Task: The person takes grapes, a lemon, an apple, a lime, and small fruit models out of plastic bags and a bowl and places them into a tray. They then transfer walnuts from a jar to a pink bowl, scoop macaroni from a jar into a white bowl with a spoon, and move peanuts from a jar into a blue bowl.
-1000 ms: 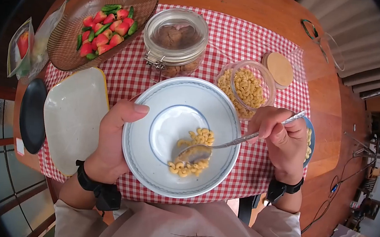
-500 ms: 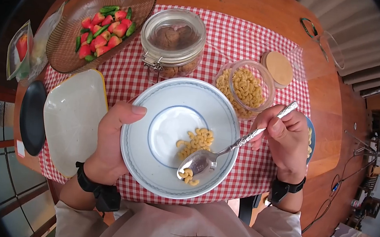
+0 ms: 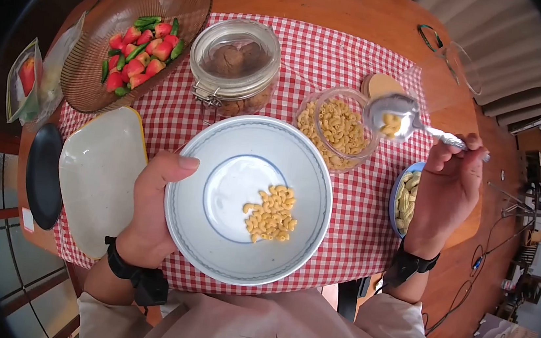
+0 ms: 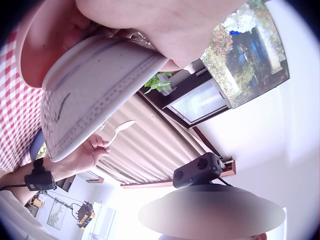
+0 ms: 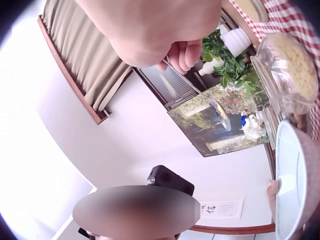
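My left hand (image 3: pixel 150 212) grips the left side of a white bowl (image 3: pixel 221 141) with blue rings, its thumb over the rim. A small heap of elbow macaroni (image 3: pixel 271 215) lies inside, right of the bowl's middle. My right hand (image 3: pixel 447 194) pinches the handle of a metal spoon (image 3: pixel 404 105), raised to the right of the bowl. A few macaroni pieces (image 3: pixel 390 124) sit in the spoon. In the head view the spoon overlaps the edge of a clear container (image 3: pixel 369 154) filled with macaroni and a round wooden lid (image 3: pixel 379 83) behind it.
Behind the bowl stands a clip-top glass jar (image 3: pixel 235 66) of brown lumps. A brown basket (image 3: pixel 192 2) of red and green produce is at back left. An off-white tray (image 3: pixel 99 171) and black oval plate (image 3: pixel 44 175) lie left; a blue bowl (image 3: pixel 393 205) of peanuts sits right.
My right hand has lifted the spoon with a few macaroni out of the white bowl and carried it up and right. The left hand keeps its grip on the bowl.
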### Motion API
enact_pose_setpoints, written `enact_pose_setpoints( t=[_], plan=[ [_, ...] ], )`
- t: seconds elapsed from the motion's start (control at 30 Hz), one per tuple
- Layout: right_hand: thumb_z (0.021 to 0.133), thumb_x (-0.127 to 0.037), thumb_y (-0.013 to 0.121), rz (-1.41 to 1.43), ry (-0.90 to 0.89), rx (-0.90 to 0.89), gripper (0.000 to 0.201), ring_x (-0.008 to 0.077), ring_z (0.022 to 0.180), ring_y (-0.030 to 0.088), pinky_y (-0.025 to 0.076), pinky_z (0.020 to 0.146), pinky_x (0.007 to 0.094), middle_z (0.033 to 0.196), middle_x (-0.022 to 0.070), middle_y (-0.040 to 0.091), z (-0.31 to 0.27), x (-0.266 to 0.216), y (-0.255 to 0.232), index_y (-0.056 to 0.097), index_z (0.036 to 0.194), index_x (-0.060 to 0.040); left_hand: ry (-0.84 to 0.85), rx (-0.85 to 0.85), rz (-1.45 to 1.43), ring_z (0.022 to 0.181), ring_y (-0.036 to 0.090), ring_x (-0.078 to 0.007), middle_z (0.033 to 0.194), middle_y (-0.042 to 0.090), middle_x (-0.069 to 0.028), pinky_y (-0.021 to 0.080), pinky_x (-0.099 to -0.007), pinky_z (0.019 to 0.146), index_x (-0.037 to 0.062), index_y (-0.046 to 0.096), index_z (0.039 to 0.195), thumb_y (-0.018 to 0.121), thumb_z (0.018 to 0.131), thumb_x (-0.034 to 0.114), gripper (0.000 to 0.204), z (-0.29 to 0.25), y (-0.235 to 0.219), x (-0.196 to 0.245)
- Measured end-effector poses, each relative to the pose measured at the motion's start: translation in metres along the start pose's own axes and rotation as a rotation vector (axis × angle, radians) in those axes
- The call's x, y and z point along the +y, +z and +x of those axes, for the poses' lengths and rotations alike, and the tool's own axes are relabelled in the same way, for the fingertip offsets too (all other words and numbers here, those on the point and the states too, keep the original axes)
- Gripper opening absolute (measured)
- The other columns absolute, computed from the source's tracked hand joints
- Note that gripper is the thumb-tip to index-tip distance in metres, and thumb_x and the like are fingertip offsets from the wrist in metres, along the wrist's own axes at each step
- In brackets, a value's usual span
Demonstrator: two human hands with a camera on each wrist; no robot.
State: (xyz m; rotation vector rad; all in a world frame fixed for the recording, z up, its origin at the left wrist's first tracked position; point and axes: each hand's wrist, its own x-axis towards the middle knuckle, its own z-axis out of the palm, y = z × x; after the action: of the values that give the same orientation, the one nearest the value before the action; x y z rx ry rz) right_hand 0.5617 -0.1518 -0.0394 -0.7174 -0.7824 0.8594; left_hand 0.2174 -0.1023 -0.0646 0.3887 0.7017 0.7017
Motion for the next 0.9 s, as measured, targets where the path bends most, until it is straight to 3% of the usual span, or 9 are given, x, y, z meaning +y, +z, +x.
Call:
enact_pose_setpoints(
  t=[0.07, 0.1, 0.17, 0.3, 0.4, 0.63, 0.7, 0.87, 0.9],
  plan=[
    [0.108, -0.025, 0.055, -0.079, -0.176, -0.029, 0.022, 0.0201, 0.086, 0.062, 0.048, 0.073, 0.0313, 0.101, 0.0122, 0.066, 0.002, -0.002, -0.004, 0.058, 0.11, -0.0035, 0.002, 0.005, 0.003, 0.113, 0.068, -0.0321, 0.13, 0.065, -0.0245, 0.053, -0.0402, 0.103, -0.0091, 0.052, 0.14, 0.052, 0.087, 0.036, 0.069, 0.001, 0.0, -0.001],
    [0.108, -0.025, 0.055, -0.079, -0.177, -0.028, 0.022, 0.0201, 0.086, 0.062, 0.048, 0.073, 0.0313, 0.101, 0.0122, 0.066, 0.001, -0.001, -0.004, 0.058, 0.11, -0.0035, 0.009, 0.005, 0.002, 0.113, 0.068, -0.0321, 0.13, 0.065, -0.0244, 0.053, -0.0402, 0.103, -0.0091, 0.052, 0.14, 0.052, 0.088, 0.035, 0.069, 0.001, 0.0, -0.001],
    [0.107, -0.025, 0.055, -0.272, -0.439, -0.037, 0.021, 0.0226, 0.087, 0.062, 0.05, 0.071, 0.0324, 0.102, 0.0137, 0.066, 0.0, 0.002, -0.002, 0.058, 0.11, -0.0045, 0.016, 0.006, 0.002, 0.113, 0.068, -0.032, 0.13, 0.065, -0.0244, 0.053, -0.0402, 0.103, -0.0091, 0.052, 0.14, 0.052, 0.088, 0.035, 0.068, 0.0, 0.0, -0.001],
    [0.107, -0.027, 0.055, -0.348, -0.57, -0.123, 0.021, 0.0257, 0.088, 0.063, 0.052, 0.068, 0.0329, 0.103, 0.0165, 0.066, -0.009, 0.005, 0.001, 0.057, 0.111, -0.0055, 0.006, -0.015, -0.009, 0.114, 0.068, -0.0321, 0.13, 0.065, -0.0242, 0.053, -0.0405, 0.103, -0.0087, 0.052, 0.14, 0.052, 0.088, 0.035, 0.068, 0.001, 0.002, -0.001],
    [0.106, -0.032, 0.056, -0.323, -0.51, -0.184, 0.026, 0.0278, 0.087, 0.064, 0.055, 0.064, 0.0332, 0.103, 0.0208, 0.065, -0.014, 0.01, 0.008, 0.057, 0.108, -0.0053, -0.009, -0.023, -0.011, 0.114, 0.068, -0.0321, 0.13, 0.065, -0.0241, 0.052, -0.0408, 0.104, -0.0084, 0.052, 0.141, 0.052, 0.088, 0.035, 0.069, -0.001, 0.001, 0.001],
    [0.104, -0.032, 0.06, -0.305, -0.292, -0.39, 0.031, 0.024, 0.078, 0.065, 0.053, 0.067, 0.0328, 0.091, 0.0177, 0.068, -0.012, 0.011, 0.015, 0.062, 0.101, -0.0011, -0.026, -0.023, -0.032, 0.115, 0.068, -0.0322, 0.131, 0.065, -0.0244, 0.052, -0.041, 0.104, -0.0086, 0.051, 0.141, 0.051, 0.087, 0.036, 0.07, 0.0, -0.001, 0.001],
    [0.103, -0.029, 0.062, -0.568, -0.149, -0.403, 0.033, 0.0217, 0.073, 0.064, 0.052, 0.069, 0.0332, 0.085, 0.0151, 0.069, -0.018, 0.013, 0.025, 0.066, 0.096, 0.0021, -0.023, -0.029, -0.032, 0.116, 0.068, -0.0322, 0.131, 0.065, -0.0244, 0.052, -0.041, 0.104, -0.0088, 0.051, 0.141, 0.052, 0.087, 0.036, 0.07, 0.001, 0.001, 0.0],
    [0.101, -0.026, 0.066, -0.405, -0.032, -0.53, 0.032, 0.0191, 0.074, 0.064, 0.051, 0.067, 0.0306, 0.083, 0.0128, 0.069, -0.022, 0.017, 0.025, 0.068, 0.095, 0.0047, -0.017, -0.015, -0.013, 0.116, 0.067, -0.0323, 0.131, 0.065, -0.0247, 0.052, -0.0409, 0.105, -0.0092, 0.051, 0.141, 0.052, 0.087, 0.036, 0.07, 0.001, 0.002, 0.0],
    [0.101, -0.026, 0.066, -0.368, 0.07, -0.522, 0.031, 0.0182, 0.073, 0.065, 0.052, 0.067, 0.0295, 0.083, 0.0123, 0.07, -0.024, 0.017, 0.026, 0.068, 0.095, 0.0046, -0.018, -0.012, -0.011, 0.116, 0.067, -0.0326, 0.132, 0.064, -0.025, 0.052, -0.0412, 0.105, -0.0094, 0.05, 0.141, 0.052, 0.087, 0.036, 0.071, 0.001, 0.001, 0.0]
  ],
)
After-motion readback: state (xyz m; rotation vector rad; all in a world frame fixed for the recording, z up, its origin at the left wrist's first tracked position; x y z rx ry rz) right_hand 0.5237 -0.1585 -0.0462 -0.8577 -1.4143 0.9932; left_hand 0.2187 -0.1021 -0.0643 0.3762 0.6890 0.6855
